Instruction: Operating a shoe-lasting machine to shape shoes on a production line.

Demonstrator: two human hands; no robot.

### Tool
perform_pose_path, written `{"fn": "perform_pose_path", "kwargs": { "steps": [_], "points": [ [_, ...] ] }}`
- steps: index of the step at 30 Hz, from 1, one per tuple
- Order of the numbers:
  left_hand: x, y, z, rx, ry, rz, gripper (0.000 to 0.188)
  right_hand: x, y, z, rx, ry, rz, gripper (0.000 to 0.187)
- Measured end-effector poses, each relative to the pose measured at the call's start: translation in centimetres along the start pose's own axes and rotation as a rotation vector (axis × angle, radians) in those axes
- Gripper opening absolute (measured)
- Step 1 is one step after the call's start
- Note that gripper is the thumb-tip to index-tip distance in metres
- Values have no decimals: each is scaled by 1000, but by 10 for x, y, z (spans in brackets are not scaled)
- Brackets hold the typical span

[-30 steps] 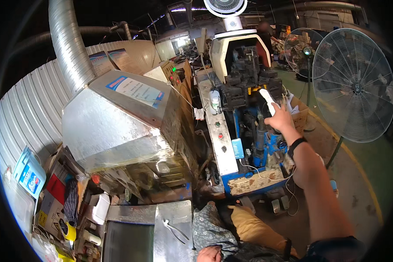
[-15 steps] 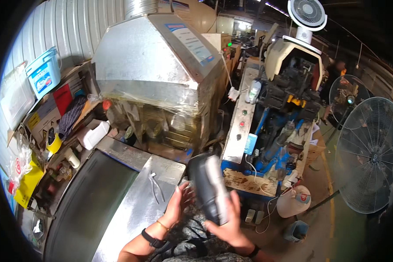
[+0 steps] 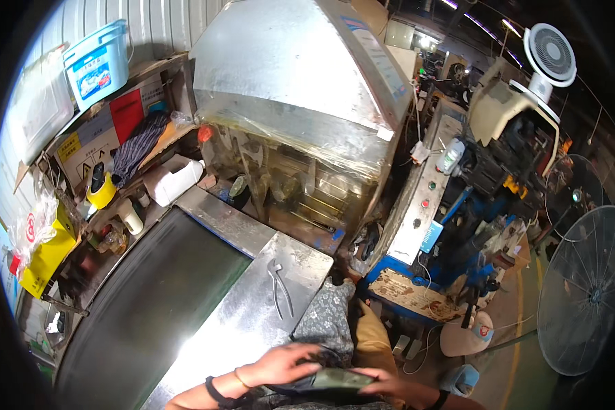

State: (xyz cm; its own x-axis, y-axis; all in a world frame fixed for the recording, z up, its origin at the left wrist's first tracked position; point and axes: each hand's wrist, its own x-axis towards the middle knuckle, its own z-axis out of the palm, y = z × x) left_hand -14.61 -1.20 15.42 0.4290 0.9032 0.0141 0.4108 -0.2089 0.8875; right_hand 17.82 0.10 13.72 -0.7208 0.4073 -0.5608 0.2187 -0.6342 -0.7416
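From where I stand, both hands are down low at the lap, on a dark piece [image 3: 342, 378]. The right hand [image 3: 387, 385] looks closed on its right end; the left hand [image 3: 285, 364] lies with bent fingers by its left end, and whether it grips I can't tell. I'd say the handling goes best with the right hold firm, leaving the left free to shift along, and the piece lifted a little off the apron [image 3: 324, 311] so the cloth doesn't catch. The metal plate [image 3: 222, 342] would give steadier support than the lap. The pliers [image 3: 279, 290] lie on it, handles toward the person, handy for the left.

Much of the piece escapes me: fingers cover its ends, and its underside and exact kind don't show. The lower edge cuts off the forearms. Farther out, the space under the hood [image 3: 287, 89] is murky behind yellowish film, and the machine [image 3: 509, 154] has a shadowed inside.
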Motion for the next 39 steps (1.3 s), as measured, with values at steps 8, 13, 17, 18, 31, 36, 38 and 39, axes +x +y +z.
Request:
{"fn": "perform_pose_path", "kwargs": {
  "steps": [8, 13, 17, 18, 31, 36, 38, 39],
  "points": [
    [-69, -103, -40, 490, 792, -403, 34, 74, -114, -40, 458, 181, -286, 60],
    [-85, -125, -17, 805, 641, -281, 46, 253, -224, -90, 102, 592, -577, 54],
    [-84, -129, -14, 835, 671, -295, 44, 361, -213, -82, -1019, 824, -851, 49],
    [-83, -129, -15, 857, 680, -265, 44, 366, -196, -67, -1262, 760, -696, 45],
    [-86, -133, -11, 832, 703, -197, 45, 170, -19, 58, -1361, 250, -1038, 9],
    [-112, -119, -16, 782, 592, -203, 43, 165, -28, 65, -1220, 265, -1216, 10],
    [-144, -114, -15, 730, 645, -206, 49, 160, -26, 64, -1199, 255, -1178, 10],
    [-164, -112, -10, 848, 699, -243, 51, 157, -24, 63, -1213, 233, -1195, 10]
  ]
}}
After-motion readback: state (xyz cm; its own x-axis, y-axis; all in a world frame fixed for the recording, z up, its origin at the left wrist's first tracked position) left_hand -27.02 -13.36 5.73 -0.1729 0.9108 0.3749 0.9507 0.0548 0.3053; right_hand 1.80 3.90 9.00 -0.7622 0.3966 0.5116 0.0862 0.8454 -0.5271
